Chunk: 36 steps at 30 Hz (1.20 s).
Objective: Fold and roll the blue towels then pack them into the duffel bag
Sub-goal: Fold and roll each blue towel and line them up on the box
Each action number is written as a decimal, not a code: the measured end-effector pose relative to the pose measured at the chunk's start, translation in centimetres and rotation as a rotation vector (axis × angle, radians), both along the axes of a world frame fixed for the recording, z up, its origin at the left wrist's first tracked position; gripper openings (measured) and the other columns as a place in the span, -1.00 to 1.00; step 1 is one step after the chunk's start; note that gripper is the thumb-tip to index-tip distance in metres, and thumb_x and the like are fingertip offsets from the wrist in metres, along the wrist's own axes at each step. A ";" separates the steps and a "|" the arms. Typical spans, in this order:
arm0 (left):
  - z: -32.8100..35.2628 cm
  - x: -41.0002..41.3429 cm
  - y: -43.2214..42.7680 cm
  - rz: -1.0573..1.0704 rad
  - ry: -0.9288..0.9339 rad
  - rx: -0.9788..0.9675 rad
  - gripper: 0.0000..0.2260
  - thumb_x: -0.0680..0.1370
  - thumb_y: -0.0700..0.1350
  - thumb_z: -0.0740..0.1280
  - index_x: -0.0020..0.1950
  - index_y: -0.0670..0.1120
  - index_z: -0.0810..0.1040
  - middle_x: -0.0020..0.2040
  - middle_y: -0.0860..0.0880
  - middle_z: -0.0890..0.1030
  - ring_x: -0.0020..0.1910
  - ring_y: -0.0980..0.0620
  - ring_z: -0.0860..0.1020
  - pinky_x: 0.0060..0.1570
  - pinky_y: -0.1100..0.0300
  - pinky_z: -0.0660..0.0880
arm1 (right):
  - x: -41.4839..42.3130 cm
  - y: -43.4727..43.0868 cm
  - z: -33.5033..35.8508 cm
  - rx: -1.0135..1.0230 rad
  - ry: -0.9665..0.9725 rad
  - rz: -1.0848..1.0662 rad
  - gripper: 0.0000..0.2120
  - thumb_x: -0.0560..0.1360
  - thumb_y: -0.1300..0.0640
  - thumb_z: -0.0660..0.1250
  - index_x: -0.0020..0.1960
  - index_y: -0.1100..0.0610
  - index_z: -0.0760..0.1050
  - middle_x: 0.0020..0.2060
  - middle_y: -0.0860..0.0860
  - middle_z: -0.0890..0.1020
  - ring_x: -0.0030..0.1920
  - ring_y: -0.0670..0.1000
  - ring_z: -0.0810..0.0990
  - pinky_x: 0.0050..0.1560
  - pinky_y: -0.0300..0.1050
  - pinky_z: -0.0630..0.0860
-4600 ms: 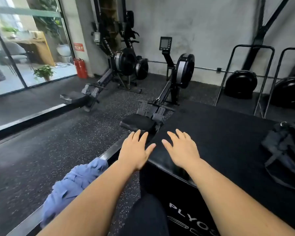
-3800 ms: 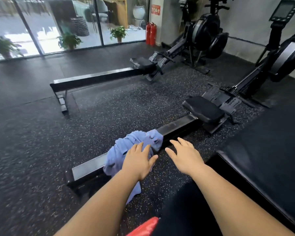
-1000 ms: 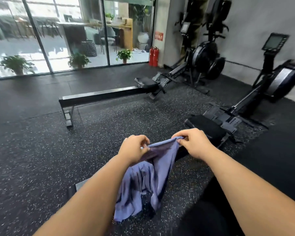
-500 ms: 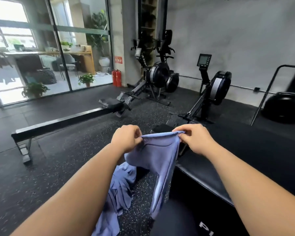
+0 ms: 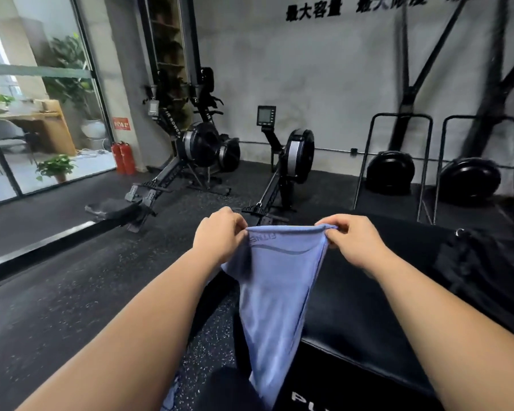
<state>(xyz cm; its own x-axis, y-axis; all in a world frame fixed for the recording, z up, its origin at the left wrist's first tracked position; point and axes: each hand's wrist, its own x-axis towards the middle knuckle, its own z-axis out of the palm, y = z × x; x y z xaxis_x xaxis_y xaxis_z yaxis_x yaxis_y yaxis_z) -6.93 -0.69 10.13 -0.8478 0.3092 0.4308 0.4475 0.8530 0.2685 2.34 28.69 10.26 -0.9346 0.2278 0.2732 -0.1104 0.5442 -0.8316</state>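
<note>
A blue towel hangs in front of me, held up by its top edge. My left hand pinches the towel's upper left corner and my right hand pinches the upper right corner. The cloth drapes down over the front edge of a black plyo box, and its lower end drops out of view at the bottom. A black duffel bag lies on the right side of the box top.
Two rowing machines stand ahead: one in the middle, one to the left with its long rail on the rubber floor. Weight sleds stand at the back right. Glass wall and red extinguishers are at left.
My view has swung right from the rower toward the plyo box. Both hands have carried the towel over the box edge and spread its top edge wider.
</note>
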 end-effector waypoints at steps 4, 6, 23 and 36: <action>-0.2 -0.6 5.3 -0.048 0.004 0.088 -0.91 0.57 0.08 0.40 -0.03 0.11 0.67 -0.02 0.04 0.56 0.03 -0.10 0.61 0.02 -0.03 0.56 | 1.0 4.0 -0.2 -0.022 0.017 -0.130 -0.66 0.53 0.27 0.30 -0.06 -0.12 0.73 -0.18 -0.05 0.75 -0.09 0.13 0.73 -0.04 0.19 0.71; -0.2 -1.1 7.9 -0.096 0.009 0.144 -0.93 0.55 0.07 0.40 -0.07 0.12 0.65 -0.05 0.05 0.55 0.00 -0.09 0.58 -0.01 -0.03 0.56 | 1.5 5.9 -0.2 -0.021 0.044 -0.207 -0.67 0.53 0.26 0.32 -0.06 -0.14 0.73 -0.18 -0.11 0.74 -0.17 0.01 0.68 -0.08 0.01 0.70; 2.2 -6.5 25.9 -0.528 -0.108 0.343 -0.77 0.54 -0.19 0.49 0.04 0.04 0.50 -0.11 0.05 0.56 -0.15 0.04 0.50 -0.09 0.16 0.45 | 1.4 20.5 1.4 0.154 0.093 -0.718 -0.66 0.53 0.30 0.26 0.13 0.03 0.71 0.04 -0.03 0.73 0.04 -0.04 0.60 0.07 -0.26 0.39; -21.4 4.2 27.0 -0.411 -0.251 -0.202 -0.49 0.69 0.19 0.06 0.47 -0.09 0.47 0.53 -0.11 0.42 0.51 -0.16 0.35 0.49 0.00 0.33 | 4.6 14.7 -22.6 0.502 -0.428 -0.643 -0.74 0.66 0.13 0.17 0.31 0.00 0.47 0.48 0.01 0.34 0.33 0.12 0.36 0.27 0.02 0.38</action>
<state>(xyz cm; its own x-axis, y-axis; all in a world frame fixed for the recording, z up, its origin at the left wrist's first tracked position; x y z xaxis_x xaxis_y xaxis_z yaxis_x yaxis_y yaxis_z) -2.77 26.29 -11.23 -0.7082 0.6944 0.1273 0.6996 0.6659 0.2591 6.98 43.44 -12.35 -0.7136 0.6863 0.1407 0.6007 0.7027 -0.3813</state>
